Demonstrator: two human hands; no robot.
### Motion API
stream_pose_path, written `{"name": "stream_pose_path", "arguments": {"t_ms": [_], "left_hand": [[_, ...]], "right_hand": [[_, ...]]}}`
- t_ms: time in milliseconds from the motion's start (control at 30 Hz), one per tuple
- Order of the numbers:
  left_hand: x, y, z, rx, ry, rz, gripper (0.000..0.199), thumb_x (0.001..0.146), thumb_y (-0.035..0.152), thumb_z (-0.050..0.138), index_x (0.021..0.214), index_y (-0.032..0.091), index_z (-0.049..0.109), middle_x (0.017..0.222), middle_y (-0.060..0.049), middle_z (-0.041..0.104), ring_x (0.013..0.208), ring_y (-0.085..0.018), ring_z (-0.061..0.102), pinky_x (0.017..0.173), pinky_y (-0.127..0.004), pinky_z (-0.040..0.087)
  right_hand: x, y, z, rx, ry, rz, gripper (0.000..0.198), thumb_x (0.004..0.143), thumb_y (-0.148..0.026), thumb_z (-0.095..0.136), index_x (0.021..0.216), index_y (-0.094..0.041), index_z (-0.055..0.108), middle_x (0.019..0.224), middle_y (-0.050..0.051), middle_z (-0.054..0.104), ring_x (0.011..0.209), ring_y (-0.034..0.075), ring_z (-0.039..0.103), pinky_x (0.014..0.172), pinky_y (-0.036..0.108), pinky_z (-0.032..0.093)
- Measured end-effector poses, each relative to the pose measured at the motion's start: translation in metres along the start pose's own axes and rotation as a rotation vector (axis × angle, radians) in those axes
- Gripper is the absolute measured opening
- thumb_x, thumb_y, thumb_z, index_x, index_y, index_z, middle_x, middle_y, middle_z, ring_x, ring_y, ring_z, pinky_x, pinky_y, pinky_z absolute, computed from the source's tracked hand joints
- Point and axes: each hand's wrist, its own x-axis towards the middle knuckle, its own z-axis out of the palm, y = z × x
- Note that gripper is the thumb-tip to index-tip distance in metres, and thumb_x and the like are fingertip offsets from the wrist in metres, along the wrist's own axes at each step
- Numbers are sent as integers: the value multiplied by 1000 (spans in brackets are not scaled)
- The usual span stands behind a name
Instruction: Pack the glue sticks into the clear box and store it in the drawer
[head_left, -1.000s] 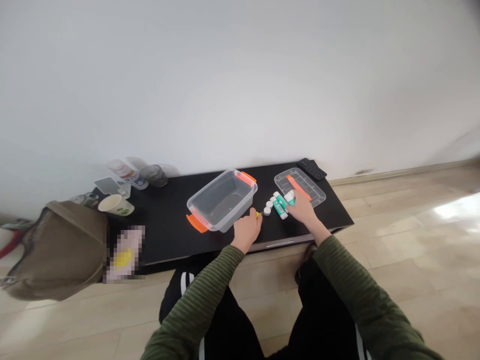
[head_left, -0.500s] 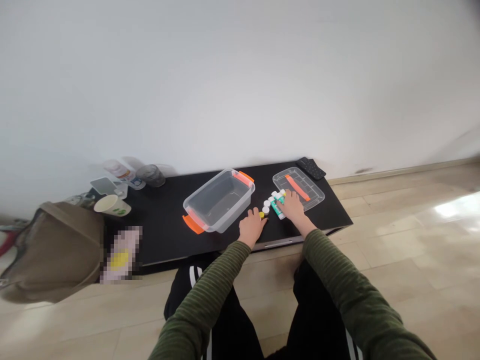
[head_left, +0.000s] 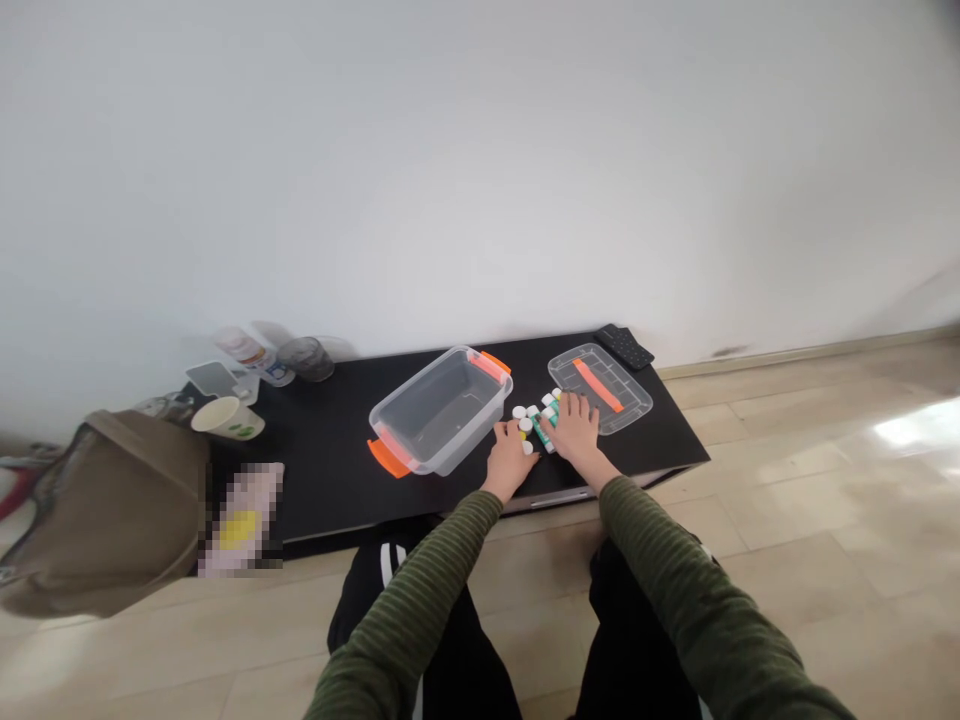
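Several small bottles with white caps (head_left: 519, 412) and teal-labelled small bottles (head_left: 541, 430) lie bunched on the black table. My left hand (head_left: 510, 462) curls around the near left end of the bunch, thumb and fingers against a few white-capped bottles and a bit of yellow. My right hand (head_left: 577, 432) rests over the right side, fingers spread and thumb touching the teal-labelled bottles; its palm hides some of them. Left of the bunch stands a clear plastic box (head_left: 457, 440) with orange latches, its inside showing nothing. Right of my right hand lies its clear lid (head_left: 634, 398) with an orange handle.
A black keypad-like object (head_left: 628, 346) lies at the back right. On the left stand a paper cup (head_left: 229, 420), a white bottle (head_left: 259, 358), a dark glass (head_left: 306, 358) and a brown bag (head_left: 127, 510). The wall runs along the table's back edge.
The bottles have shifted left and closer together between my hands. My right hand has moved slightly left, and its fingers have spread out. The view has tilted a little.
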Motion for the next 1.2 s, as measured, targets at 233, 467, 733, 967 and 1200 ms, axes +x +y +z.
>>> {"name": "stream_pose_path", "arguments": {"t_ms": [233, 467, 733, 967, 1200], "left_hand": [[3, -8, -6, -54, 37, 65, 62, 82, 16, 67, 138, 19, 40, 136, -16, 44, 109, -27, 66, 94, -37, 51], [5, -12, -8, -59, 76, 125, 59, 88, 8, 52, 144, 17, 38, 138, -17, 44, 113, -25, 64, 99, -38, 50], [-8, -16, -25, 83, 83, 152, 60, 89, 17, 55, 147, 22, 38, 147, -15, 43, 118, -26, 62, 91, -35, 54], [-22, -38, -53, 139, 95, 166, 40, 94, 29, 55, 134, 25, 54, 128, -10, 60, 116, -22, 62, 95, -33, 51], [-25, -38, -79, -109, -227, 126, 28, 89, 31, 62, 114, 22, 68, 106, -9, 70, 99, -21, 67, 87, -31, 53]], "right_hand": [[-6, -15, 1, -15, -29, 2, 72, 101, -52, 34, 154, -4, 38, 158, 25, 38, 148, 40, 27, 117, 59, 18], [-3, -10, -23, 41, -14, -48, 61, 98, -44, 44, 147, -7, 47, 155, 22, 44, 146, 37, 30, 115, 54, 26], [-8, -12, -48, 193, -44, -323, 37, 93, -23, 52, 127, -13, 64, 133, 15, 63, 125, 29, 51, 105, 39, 41], [-28, -22, -67, 236, -110, -490, 31, 96, -15, 46, 115, -18, 71, 112, 10, 71, 113, 24, 58, 98, 33, 45], [-46, -35, -86, 244, -257, -448, 37, 98, -19, 44, 125, -22, 69, 124, 9, 69, 114, 22, 62, 91, 30, 47]]}}
